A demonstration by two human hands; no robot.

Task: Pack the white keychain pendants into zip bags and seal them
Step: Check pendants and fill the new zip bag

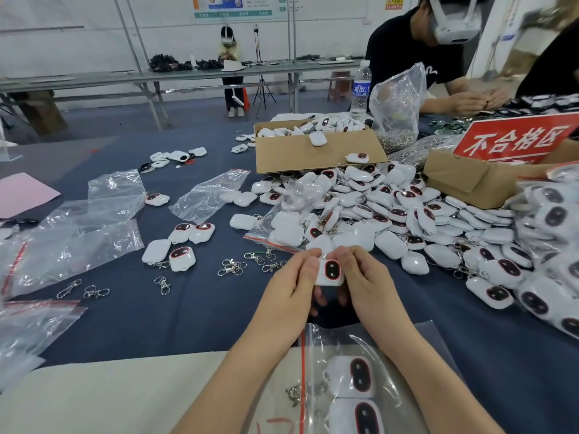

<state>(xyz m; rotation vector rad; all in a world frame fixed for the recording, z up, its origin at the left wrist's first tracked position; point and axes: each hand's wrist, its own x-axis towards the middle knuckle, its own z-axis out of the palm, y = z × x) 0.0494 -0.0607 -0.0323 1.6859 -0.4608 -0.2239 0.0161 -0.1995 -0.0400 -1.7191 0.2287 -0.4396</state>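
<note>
White plastic keychain pendant (329, 272) with the red-ringed dark face is being held up just above the dark blue desk (156, 324), toward the near edge. Both hands are on it: the left hand (291, 283) is pinching one side and the right hand (363, 277) the other, with the fingers of both clamped round it. Can't tell if a clip is hanging off it, since the hands are hiding that part.

A clear zip bag with a red seal strip (332, 343) is lying at the near edge, right under the forearms, and two pendants are already sitting in it. The big pile of white pendants (391, 208) is spreading toward the right edge, in front of an open brown cardboard box (313, 155). Loose silver metal clasps (232, 267) are lying left of the hands, and empty clear bags (78, 242) toward the left edge.

Looks to me like we're mid-fill, and this one's getting checked before bagging. Next move is probably freeing one hand to open the bag's mouth, sliding the pendant in, then pressing the strip closed.
</note>
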